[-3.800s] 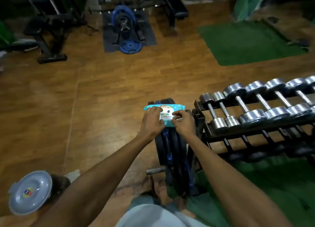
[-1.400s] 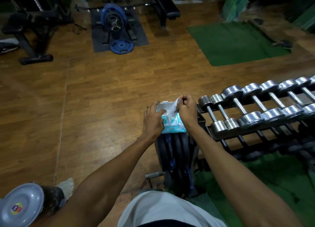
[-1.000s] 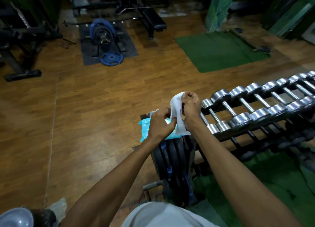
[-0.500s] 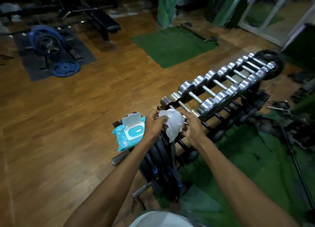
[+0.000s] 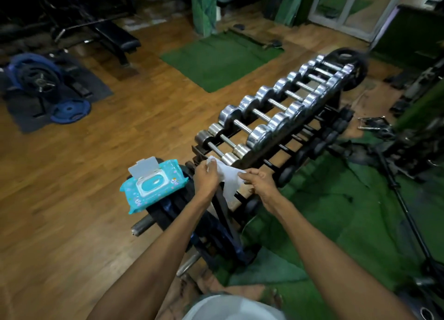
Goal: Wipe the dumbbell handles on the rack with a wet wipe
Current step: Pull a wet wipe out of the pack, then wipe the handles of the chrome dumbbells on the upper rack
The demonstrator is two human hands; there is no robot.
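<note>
- Far left: blue plates (image 5: 69, 108) on a dark mat.
- Wipe pack (image 5: 153, 185), lid up, lies on stacked black plates (image 5: 173, 207), just left of the hands.
- Left hand (image 5: 206, 179): fingers curled, pinching wipe (image 5: 228, 178) at its top left corner.
- Right hand (image 5: 260, 183): fingers pinch wipe's right edge; wipe spread between hands, at rack's near end.
- Rack (image 5: 283, 137) runs to far right; chrome dumbbells (image 5: 262, 118) on top row, handles bare.
</note>
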